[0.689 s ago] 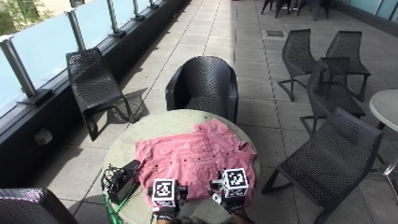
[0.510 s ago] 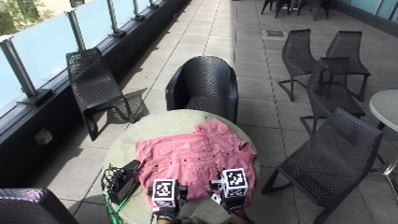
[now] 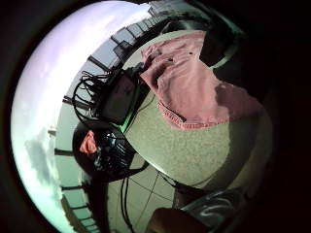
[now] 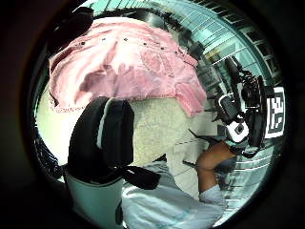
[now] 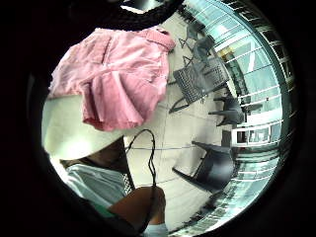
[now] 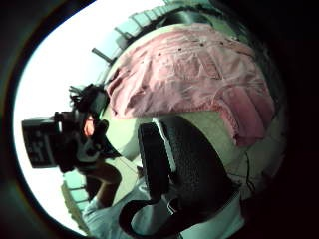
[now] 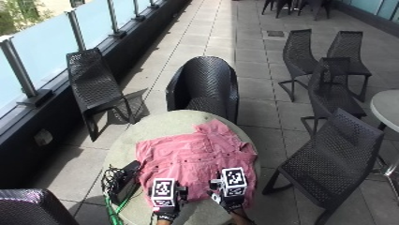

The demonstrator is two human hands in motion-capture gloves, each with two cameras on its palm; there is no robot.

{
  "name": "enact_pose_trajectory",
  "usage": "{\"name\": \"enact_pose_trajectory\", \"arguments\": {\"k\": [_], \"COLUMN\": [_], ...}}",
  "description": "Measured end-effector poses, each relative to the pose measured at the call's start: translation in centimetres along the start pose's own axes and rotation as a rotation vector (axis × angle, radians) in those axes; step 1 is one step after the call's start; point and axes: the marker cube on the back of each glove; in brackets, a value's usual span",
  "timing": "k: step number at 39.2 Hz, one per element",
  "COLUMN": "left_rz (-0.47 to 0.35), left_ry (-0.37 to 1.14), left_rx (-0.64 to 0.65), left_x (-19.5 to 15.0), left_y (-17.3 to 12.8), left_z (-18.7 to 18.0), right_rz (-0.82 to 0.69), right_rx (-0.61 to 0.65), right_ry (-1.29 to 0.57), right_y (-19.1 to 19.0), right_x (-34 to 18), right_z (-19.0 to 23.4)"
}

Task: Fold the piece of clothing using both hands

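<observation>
A pink button-up shirt (image 7: 193,159) lies spread flat on the round stone table (image 7: 156,126), collar towards the far side. Both gloved hands hover at its near hem: my left hand (image 7: 165,213) by the hem's left part, my right hand (image 7: 232,204) over the hem's right part. Neither hand holds cloth. The left palm views show the shirt (image 4: 128,62) a little way off, with bare tabletop (image 3: 194,150) under the palm. From the right palm views, the shirt (image 6: 189,69) lies ahead and its edge (image 5: 118,74) hangs over the table rim.
A black box with tangled cables (image 7: 124,180) sits on the table's left edge beside the shirt. Dark wicker chairs ring the table: one at the far side (image 7: 203,86), one at the right (image 7: 330,159), one at the left (image 7: 93,84).
</observation>
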Motion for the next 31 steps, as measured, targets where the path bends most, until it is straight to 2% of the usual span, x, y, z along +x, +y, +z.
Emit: {"name": "enact_pose_trajectory", "arguments": {"k": [3, 11, 14, 19, 26, 31], "left_rz": [0.002, -0.022, -0.036, -0.031, 0.024, 0.068], "left_ry": [0.044, 0.046, 0.037, 0.012, 0.052, 0.026], "left_rx": [-0.098, -0.169, -0.167, -0.223, -0.315, -0.415], "left_x": [0.4, -0.9, -1.7, -2.6, -1.8, -1.6], "left_y": [1.1, 1.2, 0.5, -0.2, -0.9, -1.5], "left_z": [0.7, 1.5, 2.9, 5.4, 8.6, 11.4], "right_rz": [0.0, 0.014, 0.02, 0.013, -0.029, 0.0], "right_rx": [-0.002, 0.053, 0.051, -0.035, -0.255, -0.345], "right_ry": [0.002, -0.012, -0.012, 0.015, 0.042, 0.024], "right_y": [-0.4, -2.9, -3.3, -3.8, -4.3, -1.6], "right_x": [-0.1, 0.3, 0.7, 1.5, 2.5, 2.3], "right_z": [0.3, 2.3, 3.2, 5.5, 9.5, 5.6]}}
